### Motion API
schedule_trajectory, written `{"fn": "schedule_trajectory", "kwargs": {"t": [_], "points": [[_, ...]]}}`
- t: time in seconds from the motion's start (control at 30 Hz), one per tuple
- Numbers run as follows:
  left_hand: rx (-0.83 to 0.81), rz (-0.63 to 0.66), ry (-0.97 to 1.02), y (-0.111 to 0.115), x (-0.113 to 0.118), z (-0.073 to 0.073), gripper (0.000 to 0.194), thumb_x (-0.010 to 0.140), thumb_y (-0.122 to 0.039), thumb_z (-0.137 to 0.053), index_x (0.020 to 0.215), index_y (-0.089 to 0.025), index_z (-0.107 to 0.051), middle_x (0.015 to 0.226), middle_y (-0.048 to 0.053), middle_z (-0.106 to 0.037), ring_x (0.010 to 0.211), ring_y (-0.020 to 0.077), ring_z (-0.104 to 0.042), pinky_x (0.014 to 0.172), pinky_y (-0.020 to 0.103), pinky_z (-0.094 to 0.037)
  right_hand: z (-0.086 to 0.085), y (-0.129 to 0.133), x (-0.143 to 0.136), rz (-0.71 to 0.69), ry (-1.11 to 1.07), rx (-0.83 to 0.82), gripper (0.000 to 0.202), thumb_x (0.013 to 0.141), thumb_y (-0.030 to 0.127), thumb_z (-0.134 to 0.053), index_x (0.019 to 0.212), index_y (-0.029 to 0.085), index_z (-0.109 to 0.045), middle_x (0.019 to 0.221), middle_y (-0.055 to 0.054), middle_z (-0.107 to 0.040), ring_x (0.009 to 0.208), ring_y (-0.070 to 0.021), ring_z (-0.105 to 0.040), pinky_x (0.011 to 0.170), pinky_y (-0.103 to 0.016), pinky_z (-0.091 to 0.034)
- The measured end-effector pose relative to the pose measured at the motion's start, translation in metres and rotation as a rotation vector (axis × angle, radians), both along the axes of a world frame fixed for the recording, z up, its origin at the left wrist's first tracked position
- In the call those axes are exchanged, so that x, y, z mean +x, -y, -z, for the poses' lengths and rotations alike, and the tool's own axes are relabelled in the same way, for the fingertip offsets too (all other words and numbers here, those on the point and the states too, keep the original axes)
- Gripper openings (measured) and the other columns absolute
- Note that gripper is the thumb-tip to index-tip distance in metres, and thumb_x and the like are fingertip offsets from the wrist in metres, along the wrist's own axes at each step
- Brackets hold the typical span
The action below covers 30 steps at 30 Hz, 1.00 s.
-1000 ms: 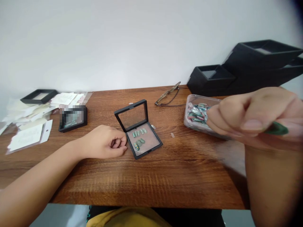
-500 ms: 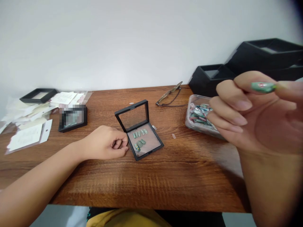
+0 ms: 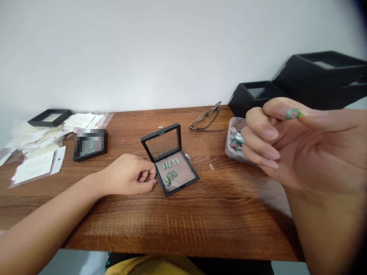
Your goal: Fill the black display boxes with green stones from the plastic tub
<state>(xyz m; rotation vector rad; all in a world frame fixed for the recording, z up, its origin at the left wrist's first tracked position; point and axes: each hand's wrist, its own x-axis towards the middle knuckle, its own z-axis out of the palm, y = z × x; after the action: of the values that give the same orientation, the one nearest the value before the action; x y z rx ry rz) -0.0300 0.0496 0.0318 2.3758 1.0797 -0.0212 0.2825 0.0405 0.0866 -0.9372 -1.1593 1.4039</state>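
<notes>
My right hand is raised at the right, pinching a small green press-on nail with a red spot between thumb and forefinger. Its other fingers are curled. My left hand lies on the table in a loose fist, its knuckles against the left edge of a black display case. I make out nothing inside that fist. The case stands open with its clear-windowed lid tilted up. Two short rows of green press-on nails lie on its clear film.
A clear plastic tub of loose nails is partly hidden behind my right hand. Black cases are stacked at the back right, near eyeglasses. White cards and two black frames lie left. A small clear piece rests right of the case.
My right hand has moved left and slightly down with the nail, which is turned more end-on. It covers more of the tub. My left hand stays against the case.
</notes>
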Motion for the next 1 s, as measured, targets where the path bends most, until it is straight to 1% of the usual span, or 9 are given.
{"fn": "schedule_trajectory", "kwargs": {"t": [0.1, 0.23, 0.4, 0.53, 0.67, 0.8, 0.9, 1.0], "points": [[0.003, 0.0, -0.001, 0.0005, 0.0003, 0.0004, 0.013, 0.082, -0.028, -0.061, 0.072, -0.02, -0.062, 0.058, -0.008, -0.06, 0.051, 0.0053, -0.053, 0.055, 0.018, -0.034, 0.0004, 0.0003, -0.0009, -0.029, -0.052, -0.033, 0.026, 0.079, 0.032, -0.06, 0.069, 0.024, -0.038, 0.066, 0.003, -0.034, 0.042, -0.0091, -0.032, 0.035, -0.026, -0.018], [0.003, -0.003, -0.004, 0.0016, -0.0001, -0.0001, 0.013, 0.082, -0.028, -0.061, 0.072, -0.02, -0.061, 0.057, -0.008, -0.06, 0.051, 0.0056, -0.052, 0.055, 0.018, -0.033, 0.0012, 0.0011, -0.001, -0.035, -0.111, -0.035, 0.023, 0.079, 0.032, -0.06, 0.07, 0.025, -0.04, 0.066, 0.003, -0.035, 0.042, -0.0098, -0.031, 0.035, -0.027, -0.016], [0.011, 0.006, 0.005, 0.0026, 0.001, -0.0022, 0.012, 0.081, -0.026, -0.061, 0.071, -0.019, -0.061, 0.057, -0.008, -0.06, 0.05, 0.0055, -0.052, 0.054, 0.018, -0.032, 0.0007, 0.0014, -0.0019, -0.054, -0.139, -0.026, 0.019, 0.082, 0.03, -0.057, 0.072, 0.025, -0.043, 0.066, 0.003, -0.036, 0.042, -0.0106, -0.032, 0.035, -0.027, -0.017], [0.006, 0.009, 0.004, 0.0022, 0.0008, -0.0019, 0.016, 0.085, -0.031, -0.059, 0.074, -0.02, -0.062, 0.057, -0.007, -0.06, 0.05, 0.0058, -0.052, 0.054, 0.019, -0.033, 0.0024, 0.0004, -0.0034, -0.078, -0.181, -0.032, 0.014, 0.086, 0.027, -0.055, 0.074, 0.025, -0.049, 0.064, 0.004, -0.034, 0.043, -0.0096, -0.03, 0.036, -0.025, -0.017], [0.012, 0.01, -0.005, 0.0008, 0.0, -0.0003, 0.016, 0.086, -0.032, -0.058, 0.076, -0.021, -0.063, 0.058, -0.008, -0.06, 0.051, 0.0058, -0.053, 0.055, 0.019, -0.034, 0.0048, 0.0001, -0.0035, -0.097, -0.228, -0.017, 0.018, 0.09, 0.03, -0.055, 0.075, 0.024, -0.05, 0.062, 0.005, -0.033, 0.042, -0.0082, -0.027, 0.035, -0.024, -0.016], [0.005, 0.005, -0.017, 0.0003, 0.0005, -0.0002, 0.016, 0.086, -0.032, -0.059, 0.075, -0.021, -0.063, 0.058, -0.008, -0.06, 0.052, 0.0056, -0.053, 0.056, 0.019, -0.034, 0.0049, 0.0014, -0.0031, -0.105, -0.253, -0.014, 0.019, 0.091, 0.032, -0.057, 0.075, 0.024, -0.052, 0.06, 0.005, -0.034, 0.042, -0.0082, -0.029, 0.035, -0.023, -0.018], [0.006, -0.003, -0.019, 0.0011, 0.0011, -0.0009, 0.017, 0.085, -0.033, -0.059, 0.074, -0.02, -0.062, 0.058, -0.008, -0.06, 0.052, 0.0055, -0.052, 0.056, 0.019, -0.034, 0.0057, 0.0023, -0.004, -0.108, -0.243, -0.006, 0.02, 0.093, 0.032, -0.055, 0.076, 0.024, -0.053, 0.06, 0.005, -0.036, 0.042, -0.0082, -0.03, 0.035, -0.023, -0.02], [0.005, -0.012, -0.023, 0.0018, 0.0014, -0.0012, 0.017, 0.085, -0.033, -0.059, 0.074, -0.02, -0.062, 0.058, -0.008, -0.06, 0.052, 0.0055, -0.052, 0.056, 0.018, -0.033, 0.0077, 0.0026, -0.0054, -0.106, -0.209, 0.008, 0.022, 0.095, 0.032, -0.051, 0.075, 0.024, -0.052, 0.06, 0.005, -0.035, 0.041, -0.0084, -0.028, 0.033, -0.023, -0.02]]}}
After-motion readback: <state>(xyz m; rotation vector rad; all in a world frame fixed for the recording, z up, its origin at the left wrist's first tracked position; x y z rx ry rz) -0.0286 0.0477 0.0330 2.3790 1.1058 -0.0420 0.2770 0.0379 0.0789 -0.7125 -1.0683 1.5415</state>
